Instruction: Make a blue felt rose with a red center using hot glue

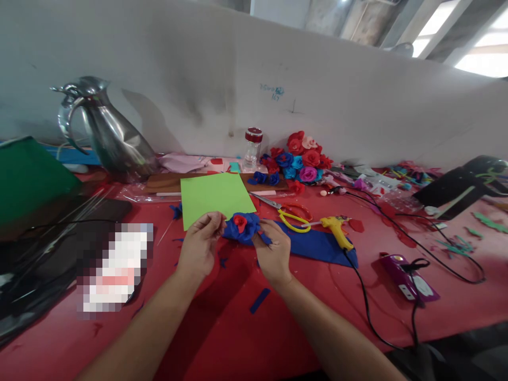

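Note:
A blue paper flower with a red centre [245, 228] is up in front of me, above the red table. My right hand [273, 251] grips it from the right side, fingers closed around its edge and base. Close to the flower's left petals, my left hand [204, 238] is closed in a pinch; whatever is between its fingertips is too small to make out. Behind the flower lies a light green sheet [214, 198]. Blue paper [313, 244] is spread under and to the right of my right hand.
Scissors with yellow and red handles [291, 214] and a yellow glue gun [336, 230] lie right of the flower. A purple power strip [408, 278] trails cables. Finished paper flowers [304, 159], a glass bottle [252, 148] and a leaning metal jug [111, 129] stand along the wall.

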`<state>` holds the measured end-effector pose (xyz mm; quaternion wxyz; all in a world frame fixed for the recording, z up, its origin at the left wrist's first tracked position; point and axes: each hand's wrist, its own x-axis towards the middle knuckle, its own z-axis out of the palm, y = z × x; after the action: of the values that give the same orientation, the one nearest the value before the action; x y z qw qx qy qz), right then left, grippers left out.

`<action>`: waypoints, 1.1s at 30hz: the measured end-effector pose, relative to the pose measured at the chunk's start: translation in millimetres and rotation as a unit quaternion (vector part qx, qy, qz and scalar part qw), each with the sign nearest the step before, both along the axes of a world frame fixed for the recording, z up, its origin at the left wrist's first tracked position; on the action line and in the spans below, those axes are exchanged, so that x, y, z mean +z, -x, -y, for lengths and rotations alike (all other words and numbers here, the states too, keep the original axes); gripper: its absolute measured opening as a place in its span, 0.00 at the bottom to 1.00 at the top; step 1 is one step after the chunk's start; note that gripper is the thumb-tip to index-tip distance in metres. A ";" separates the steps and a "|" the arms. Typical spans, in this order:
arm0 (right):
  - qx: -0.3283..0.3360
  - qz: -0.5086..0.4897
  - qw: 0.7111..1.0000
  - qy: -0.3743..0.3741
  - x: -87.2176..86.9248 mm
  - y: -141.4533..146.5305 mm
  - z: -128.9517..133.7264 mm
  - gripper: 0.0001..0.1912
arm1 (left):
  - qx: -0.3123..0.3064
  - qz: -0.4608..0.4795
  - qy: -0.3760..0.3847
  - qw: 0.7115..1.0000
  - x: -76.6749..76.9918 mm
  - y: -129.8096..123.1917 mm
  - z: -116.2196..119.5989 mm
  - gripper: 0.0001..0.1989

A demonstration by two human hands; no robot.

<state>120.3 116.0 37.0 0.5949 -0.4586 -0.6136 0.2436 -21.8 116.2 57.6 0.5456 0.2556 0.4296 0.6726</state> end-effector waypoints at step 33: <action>0.128 -0.192 0.947 0.223 -3.6 8.1 -5.3 0.06 | -0.116 0.061 0.118 0.984 -4.4 -14.6 4.2 0.20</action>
<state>112.2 121.3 33.4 0.5476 -0.4416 -0.4718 0.5315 -7.2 112.0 53.2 0.6714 0.1957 0.4392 0.5639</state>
